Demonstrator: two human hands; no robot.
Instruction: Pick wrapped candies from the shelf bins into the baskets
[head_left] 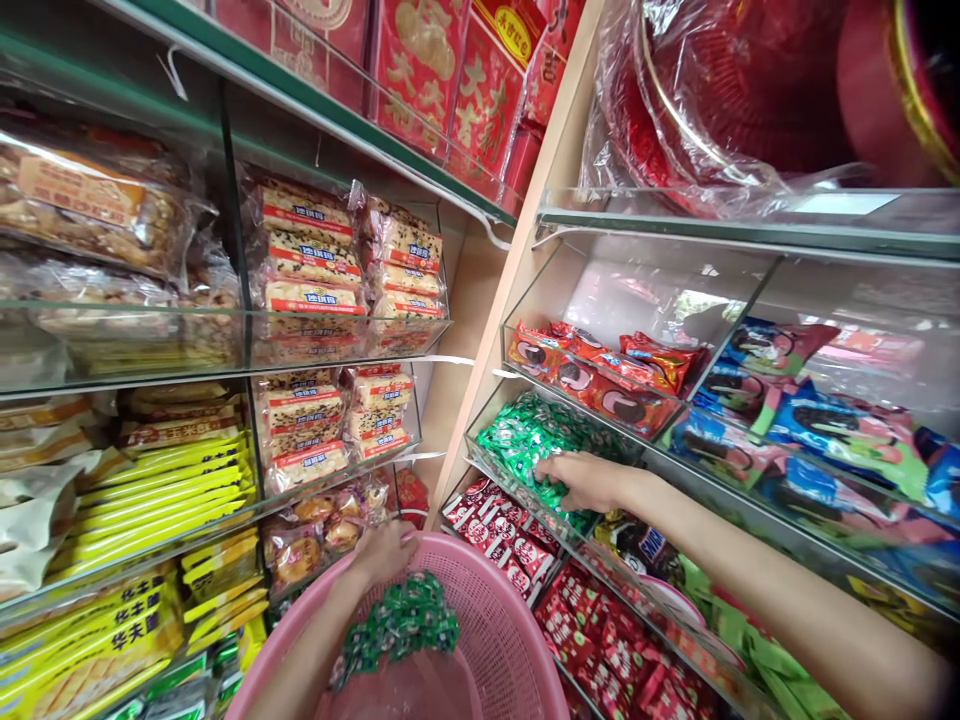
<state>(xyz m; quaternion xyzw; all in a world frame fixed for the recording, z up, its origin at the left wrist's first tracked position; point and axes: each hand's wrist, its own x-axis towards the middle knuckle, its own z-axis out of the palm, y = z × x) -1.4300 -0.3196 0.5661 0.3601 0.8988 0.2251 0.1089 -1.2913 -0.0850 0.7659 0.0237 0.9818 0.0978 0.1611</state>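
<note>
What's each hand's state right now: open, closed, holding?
Left hand: at the pink basket's far rim; grip can't be told.
Right hand: fingers curled at the shelved green packets; whether it holds any can't be told.

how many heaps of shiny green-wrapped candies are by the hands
2: one green heap inside the round pink plastic basket, by the left hand; another green heap in a glass-fronted shelf compartment, at the right hand. Others may be hidden.

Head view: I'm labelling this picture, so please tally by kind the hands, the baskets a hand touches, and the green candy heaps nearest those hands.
Hands: 2 (left hand, right hand)
Pink basket: 1
Green candy heaps: 2 (basket heap, shelf heap)
Total: 5
</note>
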